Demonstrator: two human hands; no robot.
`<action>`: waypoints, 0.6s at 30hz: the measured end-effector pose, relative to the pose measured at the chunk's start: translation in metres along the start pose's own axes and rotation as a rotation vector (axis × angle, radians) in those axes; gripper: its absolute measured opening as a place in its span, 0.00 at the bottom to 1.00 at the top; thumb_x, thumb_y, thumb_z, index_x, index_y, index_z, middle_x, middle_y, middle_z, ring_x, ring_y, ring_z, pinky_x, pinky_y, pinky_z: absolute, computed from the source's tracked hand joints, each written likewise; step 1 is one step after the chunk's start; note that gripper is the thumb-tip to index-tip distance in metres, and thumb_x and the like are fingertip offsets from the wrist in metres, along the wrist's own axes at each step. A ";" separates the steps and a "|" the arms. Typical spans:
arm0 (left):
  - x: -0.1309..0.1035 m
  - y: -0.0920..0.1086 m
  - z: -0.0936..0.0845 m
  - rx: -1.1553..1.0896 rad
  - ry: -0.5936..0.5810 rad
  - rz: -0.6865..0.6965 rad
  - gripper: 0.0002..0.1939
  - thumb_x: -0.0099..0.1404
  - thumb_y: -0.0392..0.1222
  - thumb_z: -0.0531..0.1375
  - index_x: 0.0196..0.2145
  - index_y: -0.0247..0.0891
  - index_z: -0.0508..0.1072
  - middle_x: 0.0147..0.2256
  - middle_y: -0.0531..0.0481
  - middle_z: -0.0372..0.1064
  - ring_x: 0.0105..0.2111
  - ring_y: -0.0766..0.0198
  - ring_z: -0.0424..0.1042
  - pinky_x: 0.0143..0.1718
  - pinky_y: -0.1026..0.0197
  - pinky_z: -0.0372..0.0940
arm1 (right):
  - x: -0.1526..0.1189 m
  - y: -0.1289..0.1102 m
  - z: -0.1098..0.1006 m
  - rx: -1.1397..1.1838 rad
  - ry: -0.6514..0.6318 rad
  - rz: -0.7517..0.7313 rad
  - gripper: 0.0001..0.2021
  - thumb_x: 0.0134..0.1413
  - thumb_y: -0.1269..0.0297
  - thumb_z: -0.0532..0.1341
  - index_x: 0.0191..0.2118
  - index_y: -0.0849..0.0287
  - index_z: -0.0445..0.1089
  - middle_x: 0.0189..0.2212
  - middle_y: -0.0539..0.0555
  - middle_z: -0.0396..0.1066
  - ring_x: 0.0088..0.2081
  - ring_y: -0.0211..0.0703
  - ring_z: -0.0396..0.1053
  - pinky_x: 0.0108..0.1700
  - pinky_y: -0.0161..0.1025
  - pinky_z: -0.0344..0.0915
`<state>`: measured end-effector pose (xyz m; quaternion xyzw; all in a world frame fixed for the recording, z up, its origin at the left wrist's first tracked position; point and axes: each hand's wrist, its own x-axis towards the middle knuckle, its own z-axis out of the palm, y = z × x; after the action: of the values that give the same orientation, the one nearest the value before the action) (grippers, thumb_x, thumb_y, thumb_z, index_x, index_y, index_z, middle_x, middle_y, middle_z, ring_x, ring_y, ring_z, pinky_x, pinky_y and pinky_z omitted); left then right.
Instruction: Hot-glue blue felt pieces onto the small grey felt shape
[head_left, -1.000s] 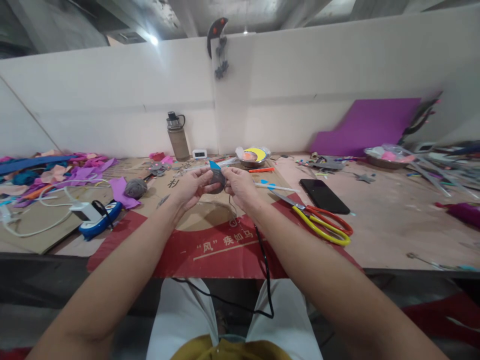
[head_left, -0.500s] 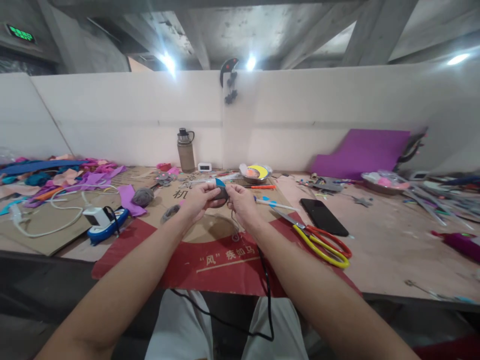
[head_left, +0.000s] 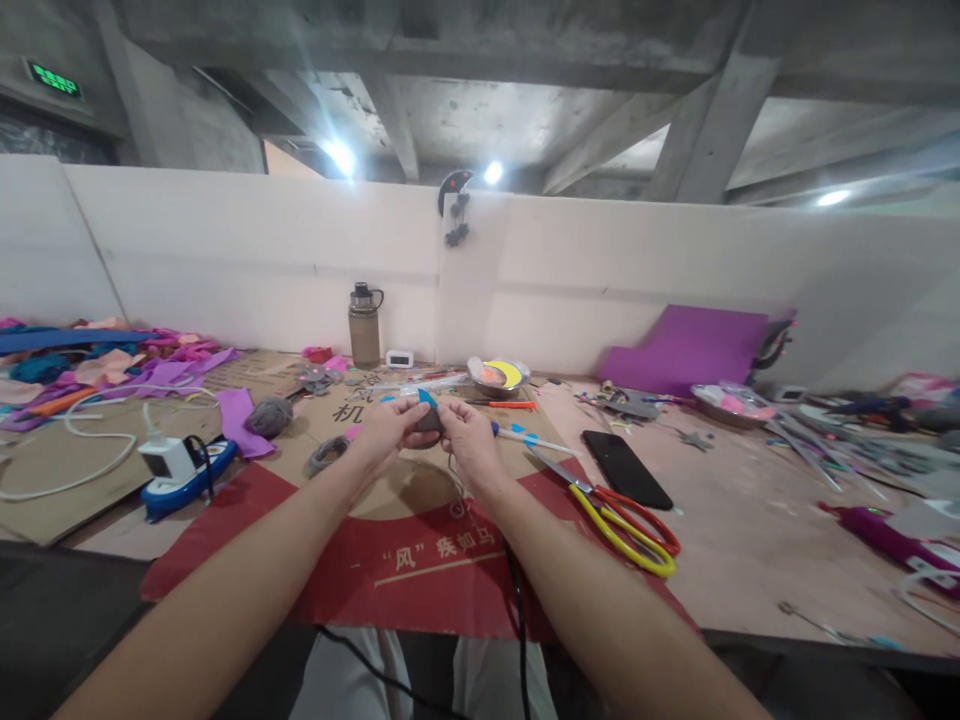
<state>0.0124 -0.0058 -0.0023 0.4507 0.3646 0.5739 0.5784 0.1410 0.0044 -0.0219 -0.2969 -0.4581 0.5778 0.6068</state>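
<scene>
My left hand (head_left: 391, 428) pinches a small dark grey piece (head_left: 428, 419) with a blue pointed part on top. On its other side, the fingers of my right hand (head_left: 469, 437) are closed at the edge of the same piece. A thin grey strand hangs below my right hand. Both hands are over a cardboard sheet with a red front part (head_left: 420, 590). Just right of my right hand lie a white pen (head_left: 536, 440) and large scissors (head_left: 626, 525) with red and yellow handles.
A black phone (head_left: 626, 468) lies right of the scissors. Grey yarn (head_left: 270, 416) and a blue power strip (head_left: 191, 480) sit on the left. Behind are a bottle (head_left: 364, 328), a small white clock (head_left: 400, 358) and a bowl (head_left: 498, 376). Purple felt (head_left: 686, 350) leans at the wall.
The view has tilted up and shifted a little to the right, so things appear lower and further left. Both hands stay closed at the grey piece, which shows a slightly different angle.
</scene>
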 end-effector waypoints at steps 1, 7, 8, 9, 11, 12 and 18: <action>0.000 0.000 0.000 -0.007 -0.014 0.004 0.10 0.52 0.37 0.71 0.31 0.30 0.77 0.31 0.44 0.76 0.29 0.64 0.74 0.32 0.62 0.74 | 0.000 -0.001 -0.001 0.004 0.003 0.001 0.14 0.40 0.56 0.67 0.27 0.60 0.66 0.19 0.42 0.61 0.17 0.26 0.49 0.19 0.29 0.44; 0.000 -0.002 -0.002 0.033 -0.027 0.023 0.19 0.44 0.36 0.75 0.35 0.33 0.76 0.33 0.46 0.76 0.31 0.63 0.75 0.36 0.58 0.74 | 0.002 -0.002 -0.001 0.046 0.012 0.016 0.16 0.38 0.55 0.69 0.25 0.59 0.64 0.16 0.41 0.57 0.17 0.26 0.48 0.19 0.29 0.43; 0.000 -0.003 -0.004 0.096 -0.019 0.026 0.18 0.46 0.38 0.74 0.34 0.33 0.76 0.33 0.46 0.76 0.30 0.64 0.75 0.35 0.59 0.74 | 0.002 -0.001 -0.001 0.050 0.018 0.019 0.16 0.38 0.55 0.69 0.25 0.59 0.64 0.16 0.40 0.57 0.16 0.26 0.48 0.19 0.29 0.43; 0.001 -0.005 -0.006 0.184 -0.014 0.031 0.16 0.48 0.40 0.73 0.33 0.33 0.76 0.32 0.47 0.75 0.30 0.64 0.74 0.34 0.61 0.74 | 0.003 -0.001 -0.002 0.054 0.026 0.021 0.16 0.38 0.56 0.69 0.25 0.59 0.64 0.15 0.40 0.56 0.16 0.27 0.47 0.19 0.29 0.43; 0.002 -0.009 -0.009 0.405 0.003 0.048 0.13 0.51 0.44 0.71 0.29 0.33 0.77 0.30 0.47 0.74 0.28 0.64 0.72 0.27 0.63 0.71 | 0.006 -0.001 -0.003 0.060 0.052 0.025 0.15 0.39 0.57 0.69 0.25 0.59 0.64 0.14 0.40 0.55 0.16 0.26 0.46 0.18 0.29 0.42; 0.003 -0.011 -0.010 0.507 0.012 0.066 0.13 0.50 0.45 0.71 0.28 0.33 0.76 0.29 0.47 0.73 0.27 0.63 0.71 0.24 0.64 0.70 | 0.007 -0.001 -0.004 0.063 0.067 0.028 0.14 0.39 0.58 0.69 0.25 0.59 0.65 0.14 0.39 0.54 0.15 0.26 0.46 0.18 0.29 0.42; 0.004 -0.008 -0.010 0.575 0.112 0.223 0.18 0.48 0.45 0.72 0.36 0.35 0.77 0.37 0.44 0.76 0.33 0.59 0.73 0.22 0.65 0.67 | 0.020 -0.008 -0.018 0.099 0.188 0.072 0.11 0.42 0.64 0.66 0.22 0.59 0.62 0.11 0.38 0.49 0.14 0.26 0.42 0.17 0.28 0.40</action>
<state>0.0063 0.0001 -0.0124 0.6007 0.4916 0.5312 0.3396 0.1588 0.0259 -0.0182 -0.3359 -0.3591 0.5905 0.6399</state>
